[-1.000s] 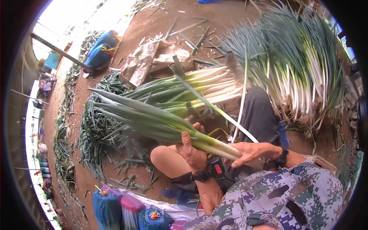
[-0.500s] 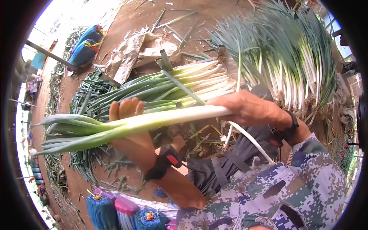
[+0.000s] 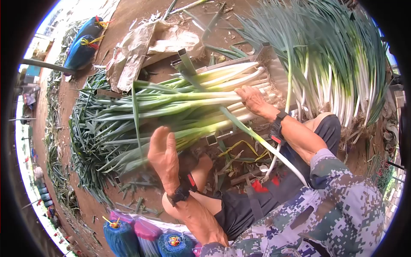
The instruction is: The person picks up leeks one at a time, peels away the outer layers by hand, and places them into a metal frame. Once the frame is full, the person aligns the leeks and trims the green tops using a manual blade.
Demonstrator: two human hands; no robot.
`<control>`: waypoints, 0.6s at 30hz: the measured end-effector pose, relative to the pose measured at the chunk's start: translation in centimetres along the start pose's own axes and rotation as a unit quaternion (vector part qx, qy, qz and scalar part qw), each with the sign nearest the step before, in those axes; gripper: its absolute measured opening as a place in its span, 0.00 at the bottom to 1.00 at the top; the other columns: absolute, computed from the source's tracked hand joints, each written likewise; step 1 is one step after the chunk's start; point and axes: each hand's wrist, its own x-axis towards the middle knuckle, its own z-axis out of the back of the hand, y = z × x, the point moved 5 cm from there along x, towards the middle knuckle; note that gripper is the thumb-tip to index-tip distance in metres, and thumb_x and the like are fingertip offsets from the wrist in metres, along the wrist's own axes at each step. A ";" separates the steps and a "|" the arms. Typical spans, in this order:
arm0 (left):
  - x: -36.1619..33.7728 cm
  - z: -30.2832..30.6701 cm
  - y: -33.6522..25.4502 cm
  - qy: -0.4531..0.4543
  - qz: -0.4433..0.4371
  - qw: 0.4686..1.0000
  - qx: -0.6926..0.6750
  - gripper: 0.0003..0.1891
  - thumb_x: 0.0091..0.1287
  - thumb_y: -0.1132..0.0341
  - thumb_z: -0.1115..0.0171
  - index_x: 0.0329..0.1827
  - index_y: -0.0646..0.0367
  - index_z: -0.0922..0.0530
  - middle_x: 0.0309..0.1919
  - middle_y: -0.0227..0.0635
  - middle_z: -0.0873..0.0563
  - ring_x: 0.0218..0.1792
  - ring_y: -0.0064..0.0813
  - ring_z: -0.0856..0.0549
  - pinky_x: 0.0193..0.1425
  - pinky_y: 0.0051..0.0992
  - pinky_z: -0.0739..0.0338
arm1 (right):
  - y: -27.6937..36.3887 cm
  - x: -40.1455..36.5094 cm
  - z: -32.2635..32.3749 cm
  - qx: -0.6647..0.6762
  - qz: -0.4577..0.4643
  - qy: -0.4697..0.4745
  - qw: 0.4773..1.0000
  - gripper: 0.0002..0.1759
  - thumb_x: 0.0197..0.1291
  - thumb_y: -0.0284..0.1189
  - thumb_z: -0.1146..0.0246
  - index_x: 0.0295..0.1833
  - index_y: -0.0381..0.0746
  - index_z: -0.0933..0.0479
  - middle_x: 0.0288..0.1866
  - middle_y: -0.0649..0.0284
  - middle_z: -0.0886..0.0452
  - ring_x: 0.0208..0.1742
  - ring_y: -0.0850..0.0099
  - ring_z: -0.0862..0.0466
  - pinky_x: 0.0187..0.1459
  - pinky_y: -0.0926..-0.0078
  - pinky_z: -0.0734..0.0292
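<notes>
Long green onions (image 3: 184,100) lie in a layered pile on a low metal frame, white ends right and leaves left. My right hand (image 3: 254,102) is closed around the white end of an onion on top of this pile. Below the pile's leafy side, my left hand (image 3: 165,156) is raised and empty, its fingers extended. One loose onion (image 3: 274,150) slants from the pile across my lap.
More onions (image 3: 329,73) stand upright at the upper right. A crumpled sack (image 3: 132,55) lies behind the frame. Blue bundles (image 3: 81,51) are at the upper left, and blue and pink bundles (image 3: 147,227) at the bottom. Leaf scraps litter the ground.
The thick onion held across both hands is now down on the pile. My right hand has moved up and left to the white ends, while my left hand has come away from the stalk.
</notes>
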 end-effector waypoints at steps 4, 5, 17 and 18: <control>4.9 -4.0 -1.2 0.084 -0.216 0.928 0.292 0.27 0.56 0.70 0.25 0.61 0.58 0.21 0.65 0.46 0.23 0.66 0.47 0.25 0.70 0.40 0.29 | -0.6 0.3 3.3 0.034 0.046 -0.063 0.996 0.12 0.59 0.26 0.40 0.48 0.46 0.23 0.36 0.63 0.21 0.41 0.62 0.18 0.42 0.60 0.27; 5.7 -5.2 -0.5 0.121 -0.241 0.886 0.376 0.33 0.55 0.66 0.23 0.66 0.55 0.24 0.68 0.42 0.24 0.70 0.44 0.28 0.75 0.40 0.35 | -0.6 0.3 4.2 0.036 0.058 -0.072 0.995 0.12 0.58 0.26 0.40 0.48 0.46 0.23 0.36 0.64 0.21 0.41 0.62 0.18 0.43 0.60 0.27; 5.6 -9.0 7.3 0.191 -0.257 0.788 0.526 0.39 0.43 0.57 0.19 0.64 0.45 0.22 0.63 0.34 0.26 0.69 0.42 0.30 0.73 0.43 0.38 | -0.7 -1.3 10.3 0.097 -0.074 -0.047 0.991 0.21 0.57 0.33 0.29 0.56 0.42 0.23 0.55 0.60 0.19 0.60 0.56 0.21 0.62 0.56 0.26; 5.7 -9.1 7.5 0.189 -0.254 0.786 0.532 0.38 0.43 0.58 0.20 0.63 0.45 0.22 0.64 0.34 0.26 0.69 0.42 0.30 0.73 0.43 0.38 | -1.6 -2.2 12.4 0.123 -0.154 -0.098 0.975 0.21 0.58 0.33 0.30 0.56 0.42 0.23 0.54 0.59 0.19 0.59 0.57 0.20 0.59 0.59 0.24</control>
